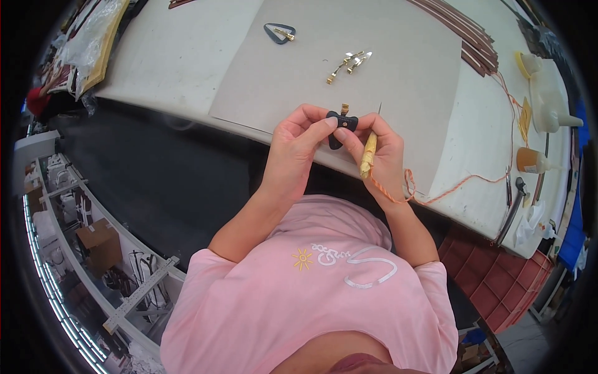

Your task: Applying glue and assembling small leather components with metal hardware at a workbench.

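Between both hands, at the near edge of the table, is a small black piece [334, 141] with a gold-coloured metal clasp [344, 109] sticking up from its far side. My left hand [291, 146] pinches its left side with thumb and fingers. The other side is pinched by my right hand [387, 149], which also keeps a thin pointed tool [369, 154] with a yellow wrapped handle across its fingers. The tool's tip points away from me. An orange twisted cord [461, 184] runs from the handle off to the right.
Several metal clasps [358, 61] lie on the grey sheet [411, 68] ahead. A dark-rimmed teardrop piece [269, 30] with a clasp is farther left. Brown strips [464, 31], squeeze bottles [531, 160] and a hammer [512, 209] occupy the right side. A red crate [498, 274] stands below.
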A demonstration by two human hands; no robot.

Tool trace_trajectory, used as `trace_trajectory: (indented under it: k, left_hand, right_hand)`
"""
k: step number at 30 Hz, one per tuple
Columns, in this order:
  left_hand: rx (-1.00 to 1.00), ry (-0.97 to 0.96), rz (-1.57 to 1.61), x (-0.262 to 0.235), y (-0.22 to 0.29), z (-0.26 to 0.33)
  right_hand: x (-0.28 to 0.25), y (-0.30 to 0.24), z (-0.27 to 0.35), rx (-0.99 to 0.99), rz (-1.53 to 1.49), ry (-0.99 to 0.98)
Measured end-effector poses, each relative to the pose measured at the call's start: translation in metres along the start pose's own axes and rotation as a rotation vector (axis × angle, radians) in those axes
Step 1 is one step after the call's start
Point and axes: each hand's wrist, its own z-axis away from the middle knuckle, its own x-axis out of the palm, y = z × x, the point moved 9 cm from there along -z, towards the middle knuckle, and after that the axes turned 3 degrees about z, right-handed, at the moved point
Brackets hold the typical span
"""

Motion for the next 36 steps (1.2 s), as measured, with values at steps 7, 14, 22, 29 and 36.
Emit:
trace_trajectory:
  k: [7, 14, 22, 29, 36]
  left_hand:
    - [0.035, -0.007, -0.041, -0.003, -0.001, -0.002]
    - [0.05, -0.009, -0.061, 0.004, 0.004, 0.001]
    - [0.245, -0.041, -0.344, 0.011, 0.024, 0.002]
    - [0.348, -0.077, -0.345, 0.005, 0.023, -0.01]
    - [0.199, -0.087, -0.266, 0.011, 0.016, -0.003]
  right_hand:
    - [0.005, -0.001, 0.003, 0.003, -0.076, -0.035]
    - [0.001, -0.005, 0.0, 0.056, -0.176, -0.01]
    - [-0.002, 0.001, -0.003, 0.096, -0.23, -0.01]
    - [-0.002, -0.003, -0.003, 0.141, -0.248, -0.016]
    - [-0.004, 0.001, -0.004, 0.108, -0.268, 0.015]
